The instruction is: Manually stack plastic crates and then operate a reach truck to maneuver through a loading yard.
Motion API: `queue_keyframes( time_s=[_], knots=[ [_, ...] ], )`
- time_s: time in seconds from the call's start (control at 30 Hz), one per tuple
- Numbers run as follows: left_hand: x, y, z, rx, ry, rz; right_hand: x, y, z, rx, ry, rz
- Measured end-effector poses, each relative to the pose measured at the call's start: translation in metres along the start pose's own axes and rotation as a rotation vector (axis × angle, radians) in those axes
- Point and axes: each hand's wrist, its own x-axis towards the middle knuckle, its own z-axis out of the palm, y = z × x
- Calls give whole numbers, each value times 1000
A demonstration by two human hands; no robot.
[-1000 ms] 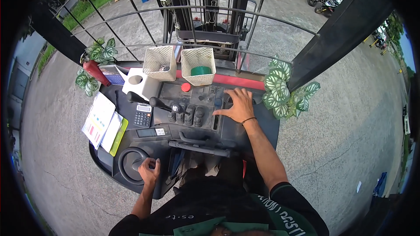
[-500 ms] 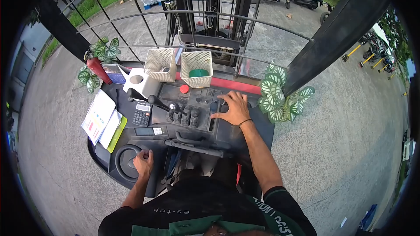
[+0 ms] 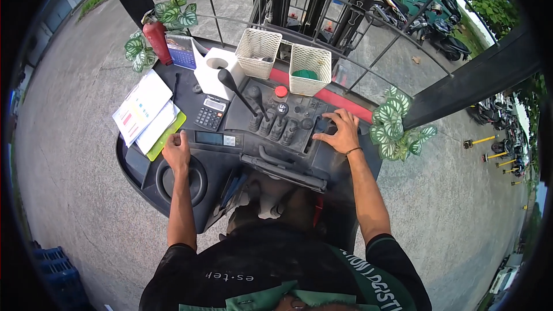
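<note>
The person's left hand [image 3: 176, 151] is resting at the upper edge of a black round steering wheel [image 3: 203, 184], which is lying at the left front of a dark grey plastic console [image 3: 135, 167]. Its fingers are curling inward, but I cannot tell if they are gripping something, because the palm is facing away. The right hand [image 3: 340, 131] is staying half open at the right part of the console, the thumb and the fingers standing apart around a small dark control [image 3: 321, 126]. I cannot tell if the skin is touching it.

To the left of the right hand, a row of short dark levers with ribbed rubber boots [image 3: 276, 129] is standing, and a long lever with a black knob [image 3: 228, 80] is leaning to the left. A round red button [image 3: 280, 91] is sitting behind this row. A black and grey calculator [image 3: 211, 113] is lying just beside the levers, and a white box with a round hole [image 3: 216, 78] is standing behind it. Near the left hand, white printed papers [image 3: 141, 109] are lying partly over a yellow-green folder [image 3: 168, 137]. Two cream woven baskets [image 3: 257, 52] are standing at the back edge, the right one holding a green object [image 3: 305, 74].
</note>
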Motion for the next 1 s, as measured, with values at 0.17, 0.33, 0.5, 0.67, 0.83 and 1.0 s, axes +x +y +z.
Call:
queue_keyframes(
  time_s=[0.17,0.33,0.5,0.67,0.83,1.0],
  knots=[
    [-108,-5,-63,-5,-366,156,-8,-22,28,-12,39,78],
    [-145,-39,-147,26,-200,9,-33,-44,15,-4,-7,-43],
    [-141,0,-113,23,-341,268,-60,-38,19,29,-48,85],
    [-63,-16,-94,176,-376,174,-72,-93,25,-160,-4,42],
    [-30,35,-66,-275,-335,517,-68,-82,46,-120,79,54],
    [-8,171,-23,-729,-592,377,-45,-80,52,-107,133,6]
  ],
)
